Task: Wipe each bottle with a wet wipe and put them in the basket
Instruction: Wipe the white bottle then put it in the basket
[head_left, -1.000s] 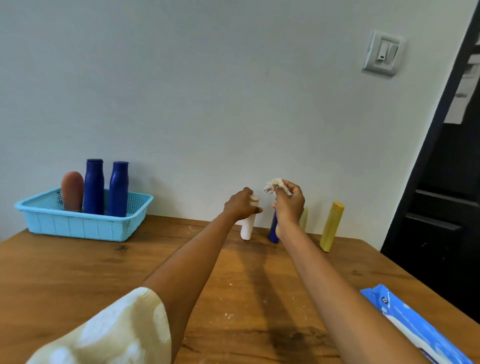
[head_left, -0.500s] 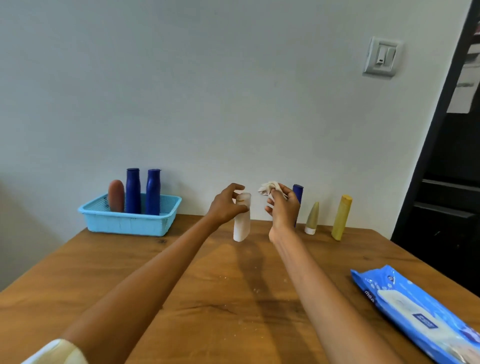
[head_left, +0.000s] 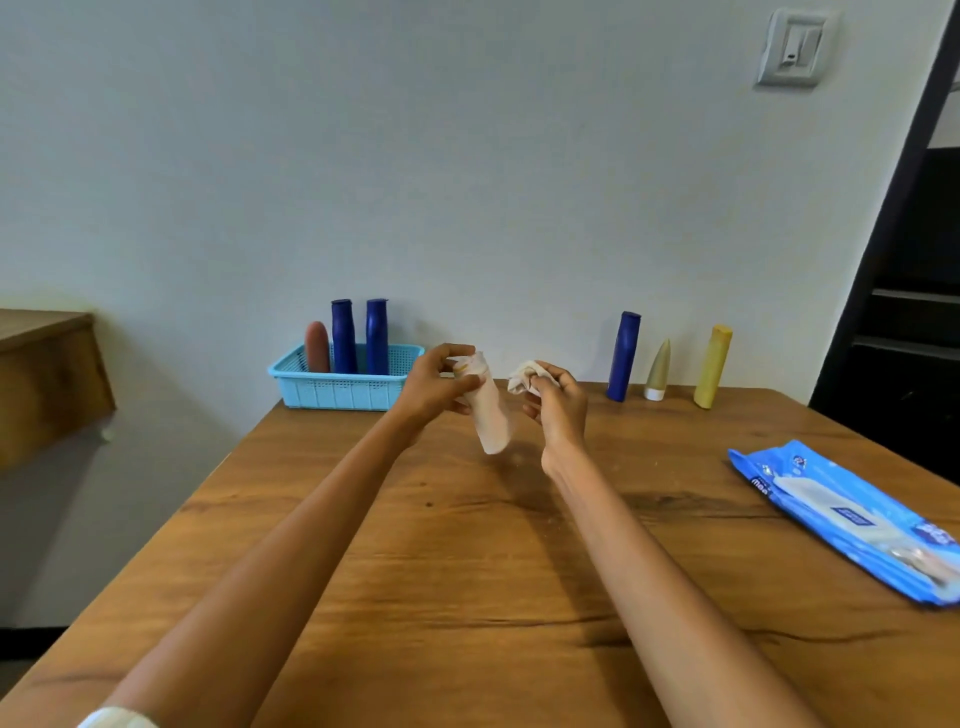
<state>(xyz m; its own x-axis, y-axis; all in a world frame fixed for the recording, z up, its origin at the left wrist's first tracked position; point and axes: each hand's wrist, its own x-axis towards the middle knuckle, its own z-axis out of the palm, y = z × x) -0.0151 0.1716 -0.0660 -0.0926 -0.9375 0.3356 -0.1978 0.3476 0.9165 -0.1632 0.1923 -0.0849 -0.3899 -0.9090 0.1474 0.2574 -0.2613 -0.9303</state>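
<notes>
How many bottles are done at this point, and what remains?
Done: three bottles stand in the basket. In hand: the left hand holds the white bottle; the right hand grips a wipe. Left: blue bottle, small tube and yellow bottle by the wall.

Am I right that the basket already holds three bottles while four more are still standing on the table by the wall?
Not quite: the head view shows three standing by the wall, a blue bottle, a cream tube and a yellow bottle. The basket does hold three.
</notes>
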